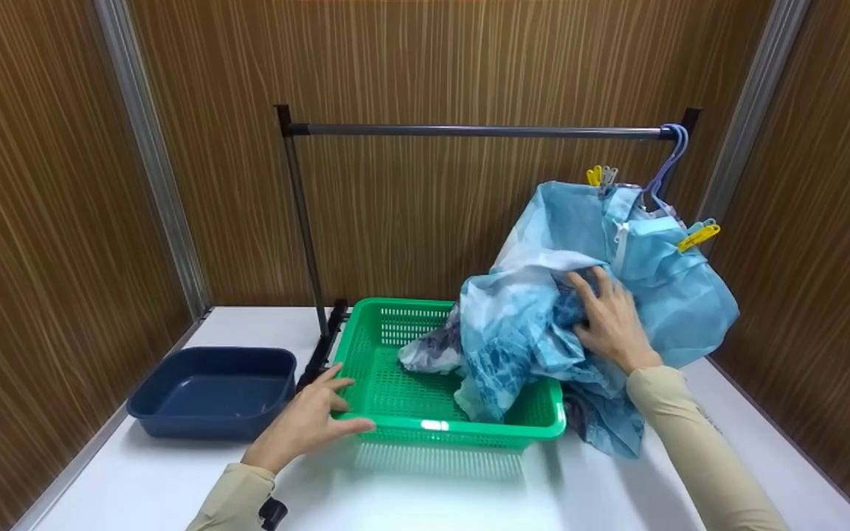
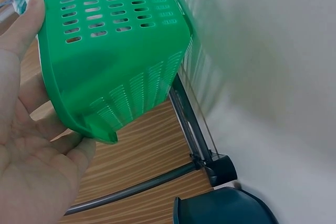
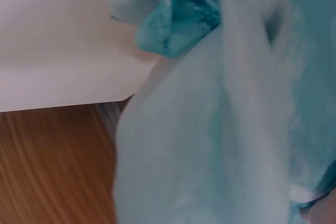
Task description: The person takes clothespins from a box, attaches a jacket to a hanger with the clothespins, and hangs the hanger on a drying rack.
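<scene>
A light-blue garment (image 1: 661, 295) with a white zipper and darker patterned parts hangs at the rail's right end on a purple hanger (image 1: 665, 166). Yellow and grey clothespins (image 1: 699, 237) are clipped near its top. My right hand (image 1: 613, 324) rests on the bunched front, fingers spread against the cloth. Garment (image 3: 199, 129) fills much of the right wrist view, which hides most of that hand. Part of the cloth lies in a green plastic basket (image 1: 462, 428). At the basket's left front corner, my left hand (image 1: 307, 420) touches the rim with fingers spread.
A black clothes rack (image 1: 469, 131) stands behind the basket. A dark blue basin (image 1: 211, 424) sits to the left on the white table (image 1: 336, 494). Wood-patterned panels (image 1: 425, 66) close in the back and both sides.
</scene>
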{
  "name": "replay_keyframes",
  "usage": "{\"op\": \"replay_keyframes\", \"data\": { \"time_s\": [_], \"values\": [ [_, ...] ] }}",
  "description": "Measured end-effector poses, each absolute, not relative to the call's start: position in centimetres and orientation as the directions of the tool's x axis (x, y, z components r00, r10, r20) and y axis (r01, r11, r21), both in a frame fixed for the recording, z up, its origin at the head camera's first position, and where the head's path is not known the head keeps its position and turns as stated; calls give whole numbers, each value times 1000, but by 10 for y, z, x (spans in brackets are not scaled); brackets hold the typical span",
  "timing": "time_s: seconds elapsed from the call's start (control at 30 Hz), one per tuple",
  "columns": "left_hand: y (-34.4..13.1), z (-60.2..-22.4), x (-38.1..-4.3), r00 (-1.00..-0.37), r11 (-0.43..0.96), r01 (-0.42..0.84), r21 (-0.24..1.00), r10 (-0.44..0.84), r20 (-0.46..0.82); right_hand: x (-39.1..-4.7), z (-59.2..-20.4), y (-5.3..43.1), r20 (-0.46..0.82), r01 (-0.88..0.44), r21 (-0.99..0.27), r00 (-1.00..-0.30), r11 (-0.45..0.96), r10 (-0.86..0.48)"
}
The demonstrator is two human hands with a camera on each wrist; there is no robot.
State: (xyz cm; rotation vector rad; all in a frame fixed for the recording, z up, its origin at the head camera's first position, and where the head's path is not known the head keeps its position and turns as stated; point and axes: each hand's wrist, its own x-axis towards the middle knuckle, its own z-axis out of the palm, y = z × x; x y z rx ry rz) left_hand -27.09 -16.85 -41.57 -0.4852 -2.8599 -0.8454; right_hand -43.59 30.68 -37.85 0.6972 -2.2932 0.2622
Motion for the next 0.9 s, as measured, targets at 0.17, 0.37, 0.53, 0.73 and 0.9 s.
{"op": "replay_keyframes", "data": {
  "time_s": [0.17, 0.37, 0.53, 0.73, 0.9],
  "values": [
    [-169, -416, -271, -941, 798, 338, 499, 272, 203, -431, -373, 284, 675, -634, -12, -576, 773, -461],
    [-168, -416, -271, -944, 805, 329, 494, 266, 196, -423, -367, 252, 554, -663, -77, -649, 745, -521],
    [-168, -416, -271, -946, 807, 323, 494, 262, 190, -414, -368, 233, 372, -675, -44, -696, 737, -615],
    [-168, -415, -270, -946, 804, 324, 499, 260, 196, -402, -374, 218, 213, -609, 56, -767, 791, -606],
    [-168, -416, -270, -939, 794, 342, 502, 271, 212, -404, -381, 212, 214, -541, 74, -812, 838, -543]
  ]
}}
